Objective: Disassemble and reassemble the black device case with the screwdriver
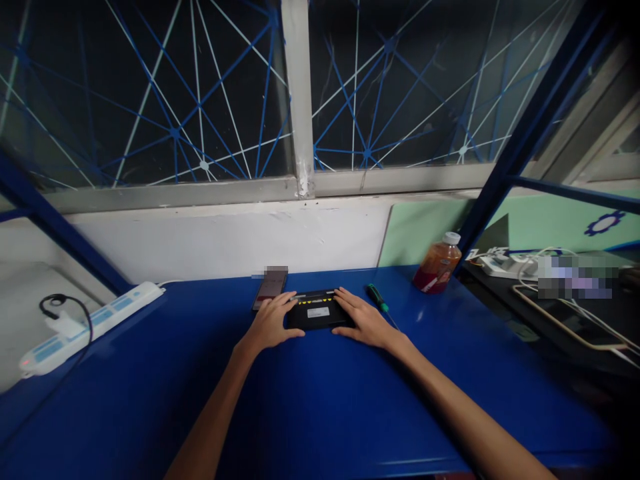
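A flat black box (314, 323) with a pale label and a row of yellow marks lies on the blue table. My left hand (273, 321) grips its left end, fingers along the far edge and thumb at the near side. At the opposite end, my right hand (364, 320) holds it the same way. Just beyond my left hand rests a phone (270, 287), partly blurred out. To the right of my right hand is a screwdriver (378, 298) with a green and black handle; part of its shaft is hidden by that hand.
A bottle of reddish drink (438, 263) stands at the table's back right. Along the left edge runs a white power strip (95, 327) with a black cable (91, 327). Blue frame posts (500, 147) rise at both sides. Another phone (565, 317) and white cables lie on the dark surface at right.
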The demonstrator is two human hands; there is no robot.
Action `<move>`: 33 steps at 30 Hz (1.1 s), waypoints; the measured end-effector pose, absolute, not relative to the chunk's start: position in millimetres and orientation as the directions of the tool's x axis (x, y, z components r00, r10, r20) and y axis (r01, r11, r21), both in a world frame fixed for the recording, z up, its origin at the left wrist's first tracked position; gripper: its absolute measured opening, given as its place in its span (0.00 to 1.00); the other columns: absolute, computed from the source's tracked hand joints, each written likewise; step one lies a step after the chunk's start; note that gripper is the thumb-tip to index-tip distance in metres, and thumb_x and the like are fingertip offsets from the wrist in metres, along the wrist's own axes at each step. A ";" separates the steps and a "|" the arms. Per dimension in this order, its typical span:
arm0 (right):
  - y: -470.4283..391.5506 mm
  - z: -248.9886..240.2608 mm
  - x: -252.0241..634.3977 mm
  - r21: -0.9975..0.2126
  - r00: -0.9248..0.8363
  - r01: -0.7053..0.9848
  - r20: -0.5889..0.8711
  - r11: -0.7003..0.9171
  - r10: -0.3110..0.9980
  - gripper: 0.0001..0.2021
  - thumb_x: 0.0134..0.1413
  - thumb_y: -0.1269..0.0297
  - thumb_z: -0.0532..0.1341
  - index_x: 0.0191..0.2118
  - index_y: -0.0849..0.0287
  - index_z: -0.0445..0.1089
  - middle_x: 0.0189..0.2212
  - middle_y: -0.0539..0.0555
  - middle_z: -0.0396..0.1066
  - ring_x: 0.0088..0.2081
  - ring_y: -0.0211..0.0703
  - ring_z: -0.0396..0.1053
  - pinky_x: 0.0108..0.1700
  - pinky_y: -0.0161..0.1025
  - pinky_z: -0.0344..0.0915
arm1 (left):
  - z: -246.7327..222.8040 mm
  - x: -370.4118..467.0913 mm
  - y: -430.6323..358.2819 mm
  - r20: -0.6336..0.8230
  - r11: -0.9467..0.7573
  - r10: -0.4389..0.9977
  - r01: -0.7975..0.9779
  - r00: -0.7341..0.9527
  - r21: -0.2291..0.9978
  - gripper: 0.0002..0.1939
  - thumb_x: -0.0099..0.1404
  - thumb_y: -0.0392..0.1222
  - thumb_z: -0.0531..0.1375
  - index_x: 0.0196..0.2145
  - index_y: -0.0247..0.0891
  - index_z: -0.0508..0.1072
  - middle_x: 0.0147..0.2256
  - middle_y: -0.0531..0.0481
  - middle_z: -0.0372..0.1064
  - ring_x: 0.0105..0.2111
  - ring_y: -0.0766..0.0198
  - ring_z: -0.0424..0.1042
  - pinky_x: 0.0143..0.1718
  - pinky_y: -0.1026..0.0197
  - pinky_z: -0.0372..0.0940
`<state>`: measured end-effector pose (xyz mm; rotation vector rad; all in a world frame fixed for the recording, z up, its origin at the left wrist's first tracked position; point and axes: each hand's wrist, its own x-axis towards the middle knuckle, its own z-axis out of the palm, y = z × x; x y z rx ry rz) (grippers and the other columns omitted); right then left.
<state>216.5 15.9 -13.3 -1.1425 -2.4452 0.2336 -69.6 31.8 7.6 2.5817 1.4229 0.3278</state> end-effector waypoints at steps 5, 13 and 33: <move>12.9 -8.6 217.8 -0.329 -0.574 0.692 0.289 0.643 0.766 0.35 0.56 0.49 0.59 0.63 0.67 0.55 0.63 0.68 0.51 0.65 0.54 0.48 0.64 0.50 0.51 | 11.0 -66.9 29.5 0.115 -0.530 0.847 0.808 0.519 0.256 0.41 0.52 0.63 0.64 0.58 0.40 0.64 0.61 0.39 0.56 0.59 0.42 0.56 0.58 0.42 0.49; 6.9 -2.3 221.8 -0.304 -0.557 0.717 0.293 0.628 0.777 0.33 0.49 0.48 0.64 0.57 0.64 0.64 0.60 0.67 0.58 0.60 0.58 0.58 0.60 0.52 0.58 | 17.7 -66.5 23.6 0.098 -0.557 0.824 0.769 0.557 0.313 0.45 0.50 0.63 0.64 0.60 0.41 0.61 0.60 0.40 0.57 0.58 0.42 0.57 0.57 0.43 0.51; 3.7 -0.5 223.0 -0.358 -0.545 0.717 0.247 0.598 0.802 0.34 0.46 0.47 0.65 0.55 0.64 0.64 0.61 0.67 0.55 0.60 0.58 0.57 0.60 0.51 0.57 | 18.9 -87.0 33.8 0.228 -0.466 0.878 0.860 0.421 0.205 0.54 0.48 0.71 0.60 0.65 0.42 0.49 0.65 0.37 0.44 0.63 0.40 0.47 0.61 0.39 0.39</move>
